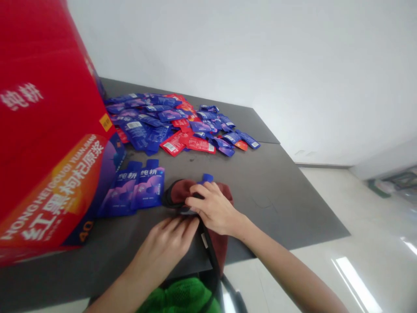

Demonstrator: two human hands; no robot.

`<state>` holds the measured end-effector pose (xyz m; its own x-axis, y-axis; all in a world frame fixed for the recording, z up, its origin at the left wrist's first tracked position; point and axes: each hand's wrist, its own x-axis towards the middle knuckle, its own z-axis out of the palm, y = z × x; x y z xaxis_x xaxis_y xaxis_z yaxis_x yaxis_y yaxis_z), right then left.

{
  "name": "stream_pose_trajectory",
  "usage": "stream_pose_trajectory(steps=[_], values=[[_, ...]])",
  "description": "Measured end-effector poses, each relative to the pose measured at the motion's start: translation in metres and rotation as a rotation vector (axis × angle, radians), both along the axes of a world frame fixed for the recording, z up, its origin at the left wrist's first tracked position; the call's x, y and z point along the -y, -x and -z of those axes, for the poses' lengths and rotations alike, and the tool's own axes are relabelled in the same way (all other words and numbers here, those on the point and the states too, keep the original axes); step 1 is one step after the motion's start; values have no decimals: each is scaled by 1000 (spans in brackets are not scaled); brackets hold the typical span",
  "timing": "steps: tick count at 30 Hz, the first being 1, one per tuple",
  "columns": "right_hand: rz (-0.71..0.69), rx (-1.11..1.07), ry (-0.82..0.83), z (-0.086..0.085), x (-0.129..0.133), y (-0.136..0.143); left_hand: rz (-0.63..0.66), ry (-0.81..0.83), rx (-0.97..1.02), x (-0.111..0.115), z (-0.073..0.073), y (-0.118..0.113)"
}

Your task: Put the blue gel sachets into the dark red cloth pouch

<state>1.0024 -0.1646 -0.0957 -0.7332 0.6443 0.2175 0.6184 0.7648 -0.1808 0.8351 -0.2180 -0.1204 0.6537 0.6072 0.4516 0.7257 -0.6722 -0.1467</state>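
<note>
In front of me on the table lies a bunched brown cloth (pixel 220 250) with black edging and a black strap, its lower end hanging over the table edge. My right hand (pixel 213 208) rests on its top, fingers curled and closed on the fabric. The blue tip of a pouch (pixel 207 177) pokes out just beyond those fingers; the rest of it is hidden. My left hand (pixel 171 239) is closed at the near side of the cloth, its fingertips pinching at the dark edge and partly hidden. Two blue pouches (pixel 148 184) lie flat side by side to the left.
A big red carton (pixel 48 130) fills the left side of the table. Behind, a heap of blue and red pouches (pixel 169 117) spreads along the grey table (pixel 276 195) by the white wall. Green fabric (pixel 182 295) shows below the front edge.
</note>
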Motion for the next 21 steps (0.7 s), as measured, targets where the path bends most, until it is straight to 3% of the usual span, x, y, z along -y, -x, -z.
stream_pose_trajectory(steps=[3, 6, 9, 12, 14, 18, 21], values=[[11, 68, -44, 6, -16, 0, 69, -53, -39, -2, 0, 2], [162, 120, -75, 7, -49, -9, 152, -40, -54, -7, 0, 7], [312, 47, -94, -12, -67, -26, 164, 6, -57, -10, -1, 10], [313, -184, -157, -40, -47, -32, 124, 34, -86, -5, -4, 6], [196, -192, -143, -47, -18, -25, 89, 22, -128, 3, -5, 1], [-33, 123, -97, -22, 19, 1, -2, 24, -183, 18, -4, -7], [-12, 182, -118, 2, 0, 6, -2, 8, -157, 23, 0, -9]])
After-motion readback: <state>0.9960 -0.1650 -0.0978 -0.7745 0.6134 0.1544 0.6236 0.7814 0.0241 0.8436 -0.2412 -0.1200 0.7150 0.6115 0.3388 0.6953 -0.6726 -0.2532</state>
